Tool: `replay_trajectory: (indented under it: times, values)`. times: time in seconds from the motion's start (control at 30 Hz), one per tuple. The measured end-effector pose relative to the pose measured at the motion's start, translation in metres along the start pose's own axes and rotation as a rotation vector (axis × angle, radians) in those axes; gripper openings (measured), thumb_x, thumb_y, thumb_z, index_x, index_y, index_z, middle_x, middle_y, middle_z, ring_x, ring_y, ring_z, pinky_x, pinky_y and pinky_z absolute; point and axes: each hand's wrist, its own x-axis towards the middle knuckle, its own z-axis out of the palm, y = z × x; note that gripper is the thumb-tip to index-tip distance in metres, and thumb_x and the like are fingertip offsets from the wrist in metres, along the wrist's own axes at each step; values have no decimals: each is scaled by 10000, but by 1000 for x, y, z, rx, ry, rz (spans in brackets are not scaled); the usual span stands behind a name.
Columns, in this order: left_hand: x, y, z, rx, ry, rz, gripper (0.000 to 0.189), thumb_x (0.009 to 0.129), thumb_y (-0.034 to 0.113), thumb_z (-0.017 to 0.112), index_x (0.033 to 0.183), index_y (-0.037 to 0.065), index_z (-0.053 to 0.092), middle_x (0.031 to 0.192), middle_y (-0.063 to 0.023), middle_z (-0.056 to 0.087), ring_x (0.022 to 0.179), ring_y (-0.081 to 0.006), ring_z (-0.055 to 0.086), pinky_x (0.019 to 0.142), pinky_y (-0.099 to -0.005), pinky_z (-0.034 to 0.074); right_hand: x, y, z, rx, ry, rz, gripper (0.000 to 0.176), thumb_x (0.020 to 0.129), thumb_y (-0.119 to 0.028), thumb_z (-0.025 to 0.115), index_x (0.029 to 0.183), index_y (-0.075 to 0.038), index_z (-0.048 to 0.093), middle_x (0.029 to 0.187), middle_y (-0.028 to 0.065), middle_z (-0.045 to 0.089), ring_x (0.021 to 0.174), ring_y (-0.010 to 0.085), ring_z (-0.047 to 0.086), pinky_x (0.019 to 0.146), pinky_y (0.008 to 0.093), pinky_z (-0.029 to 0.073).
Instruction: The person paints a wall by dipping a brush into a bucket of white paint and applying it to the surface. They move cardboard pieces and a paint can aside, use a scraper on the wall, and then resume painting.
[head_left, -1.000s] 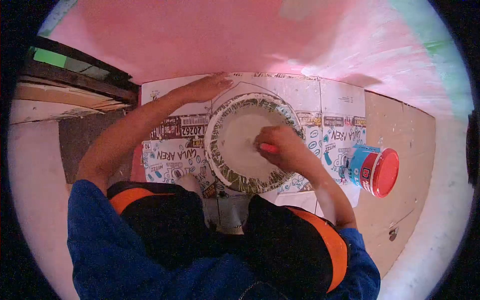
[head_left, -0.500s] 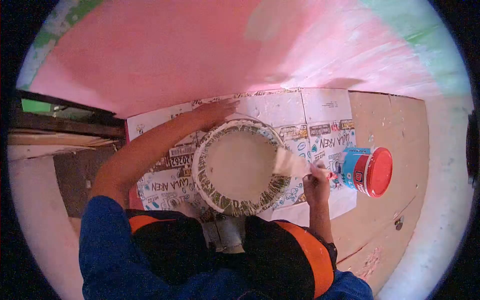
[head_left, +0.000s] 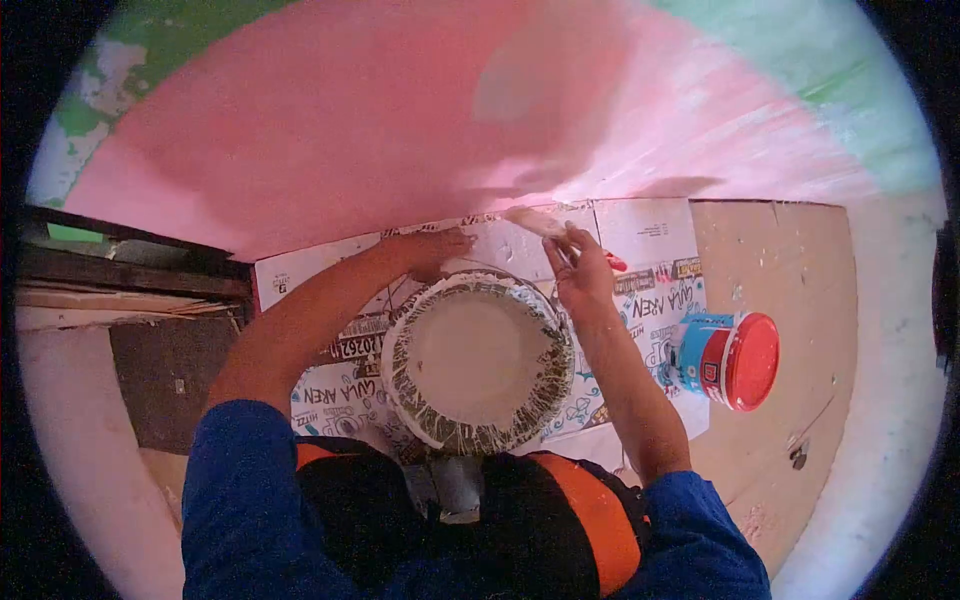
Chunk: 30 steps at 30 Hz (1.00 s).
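My right hand (head_left: 582,268) grips a paintbrush (head_left: 535,221) with a red handle end. Its pale, paint-coated bristles point left, close to the foot of the pink wall (head_left: 380,120). Below and to the left stands a round bucket (head_left: 398,400) of off-white paint (head_left: 475,355), its inner wall streaked with drips. My left hand (head_left: 435,250) is just beyond the bucket's far rim, fingers stretched to the right, near the thin wire handle (head_left: 500,268).
Printed cardboard (head_left: 650,225) lies under the bucket along the wall. To the right, a blue and red paint tub (head_left: 705,360) with a red lid lies on its side on the tan floor (head_left: 790,260). Dark wooden boards (head_left: 130,255) are at the left.
My right hand has moved the paintbrush from the bucket's right rim up and left toward the wall's foot. The left hand has dropped slightly closer to the bucket rim.
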Motion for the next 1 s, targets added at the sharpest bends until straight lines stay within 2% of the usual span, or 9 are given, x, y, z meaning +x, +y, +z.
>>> replay_trajectory:
  times: [0.07,0.2,0.33,0.4,0.47,0.53,0.8,0.93,1.0]
  values:
    - [-8,6,-8,-70,19,-20,666,731,284,583,1276,46,283,1368,-113,180,1263,-266,164,1045,-343,151,10,10,3,16,52,67,156,753,-45,556,856,29,466,906,126,472,812,208,512,768,318,509]
    - [6,-7,9,-92,47,28,687,718,292,593,1284,64,278,1371,-98,180,1265,-258,159,1047,-343,147,14,21,53,155,166,-53,142,767,-37,541,851,16,440,839,119,483,757,201,511,776,331,496]
    - [7,-8,16,25,54,1,704,707,283,601,1289,63,271,1373,-100,174,1272,-249,139,1045,-342,153,-73,-38,79,101,-252,-265,246,790,-70,527,982,70,466,903,133,521,898,213,518,859,277,437]
    - [1,0,2,29,38,19,707,706,281,601,1290,62,268,1375,-102,164,1274,-250,133,1044,-345,155,-98,-52,73,99,-147,-356,258,831,-129,482,1037,27,478,1026,111,500,1002,200,480,896,304,419]
    - [-7,15,-14,-123,-44,-76,751,679,78,634,1303,44,218,1388,-73,137,1282,-237,102,1057,-341,90,-74,-30,40,50,-89,-242,225,825,-111,489,1011,15,479,1003,105,501,977,194,489,874,292,434]
    - [-11,21,-25,-111,-49,-76,747,681,66,626,1306,57,217,1389,-69,134,1282,-232,101,1056,-346,96,-16,7,0,27,0,-126,167,797,-60,510,937,6,447,924,101,508,859,183,524,749,278,488]
    - [-19,40,-44,50,-181,-106,737,704,65,601,1321,134,205,1396,-40,115,1282,-223,110,1051,-352,126,41,45,35,-110,216,1,182,741,-33,547,869,-4,421,828,102,507,736,194,533,624,322,497]
    - [13,-11,22,-102,96,-4,658,705,297,594,1264,85,319,1365,-112,190,1259,-271,170,1039,-348,167,36,38,66,-19,277,-53,213,729,-41,569,902,-1,451,828,106,505,727,221,541,591,331,480]
    - [9,-10,20,-152,164,22,661,705,356,592,1250,72,348,1358,-130,209,1254,-282,185,1036,-347,178,-20,-3,75,-36,-76,-235,198,740,5,534,912,71,460,894,132,489,841,237,525,797,314,452]
